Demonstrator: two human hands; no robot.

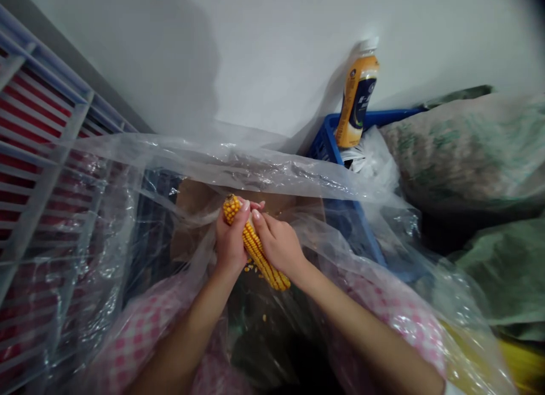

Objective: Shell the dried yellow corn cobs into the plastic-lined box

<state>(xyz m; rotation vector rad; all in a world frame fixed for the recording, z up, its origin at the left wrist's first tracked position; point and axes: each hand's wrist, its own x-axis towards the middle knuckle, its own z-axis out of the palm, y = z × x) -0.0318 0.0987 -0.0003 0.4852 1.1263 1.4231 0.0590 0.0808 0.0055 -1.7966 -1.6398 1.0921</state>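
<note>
Both my hands grip one dried corn cob (255, 248) with orange-yellow kernels, held slanting over a sheet of clear plastic (238, 168). My left hand (230, 242) wraps the cob's upper part, thumb pressed on the kernels. My right hand (279, 244) closes round its middle from the right, thumb beside the left one. A few loose kernels (255, 268) fall or lie just below the cob. The lower tip of the cob sticks out under my right wrist.
A blue plastic crate (330, 142) stands behind, with an orange bottle (356, 100) in it against the white wall. Greenish woven sacks (468, 151) fill the right. A white and red rack (38, 156) is at the left. Pink checked cloth (140, 327) lies under the plastic.
</note>
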